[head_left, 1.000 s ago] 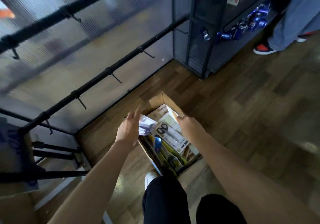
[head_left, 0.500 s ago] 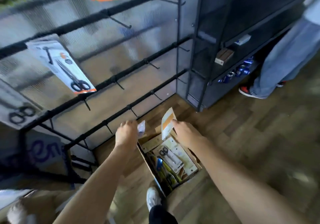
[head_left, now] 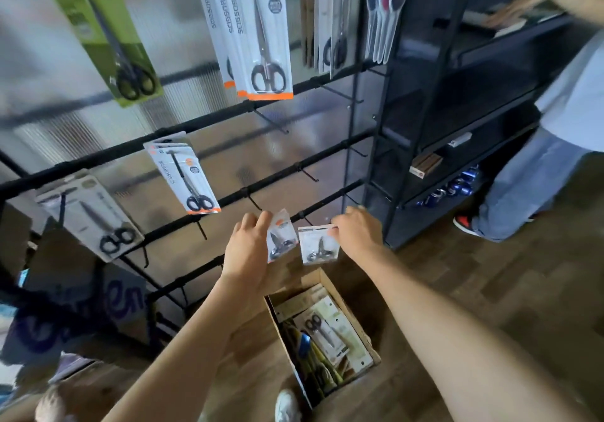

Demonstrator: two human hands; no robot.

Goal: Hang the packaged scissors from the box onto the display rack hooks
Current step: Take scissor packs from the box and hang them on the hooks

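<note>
Since a moment ago you have lifted both hands clear of the cardboard box [head_left: 354,315] to the display rack [head_left: 268,181], your left hand [head_left: 250,251] and right hand [head_left: 358,233] each pinching one small scissors pack [head_left: 280,240] [head_left: 319,245] by its top edge near the lower hooks.

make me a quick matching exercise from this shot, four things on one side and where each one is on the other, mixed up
Things:
1. green scissors pack
2. small scissors pack
3. cardboard box
4. blue cans

Places:
A. on the wooden floor beneath the hands
B. hanging at the rack's upper left
C. low shelf of the black unit on the right
D. pinched at its top by the right hand

Pairs: 1-B, 2-D, 3-A, 4-C
</note>
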